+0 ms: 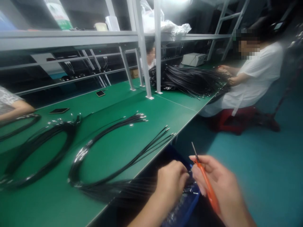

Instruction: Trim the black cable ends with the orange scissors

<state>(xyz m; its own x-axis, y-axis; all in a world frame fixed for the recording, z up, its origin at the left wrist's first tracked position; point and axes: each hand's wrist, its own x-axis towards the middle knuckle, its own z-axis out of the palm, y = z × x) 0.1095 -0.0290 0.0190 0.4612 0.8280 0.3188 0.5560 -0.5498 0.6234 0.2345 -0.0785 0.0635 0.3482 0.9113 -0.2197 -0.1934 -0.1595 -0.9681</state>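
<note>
My right hand [217,179] is closed around an orange-handled tool [208,186] with a thin metal tip pointing up and away from me. Its exact kind does not show from this angle. Close beside it, my left hand [171,178] is pinched at the end of a black cable; the fingertips are partly hidden. A bundle of black cables [132,189] runs from the green table [113,145] over its edge, passing behind my left wrist. Below both hands is a blue bin or bag [189,208] with small shiny bits in it.
Curved cable bundles [81,154] [63,148] with metal ends lie on the table. Two phone-like dark slabs [100,93] [59,110] lie farther back. White posts [145,63] carry a shelf. At right, a co-worker in white [255,75] sits by a large cable pile [189,78]; another's arm [19,108] is at left.
</note>
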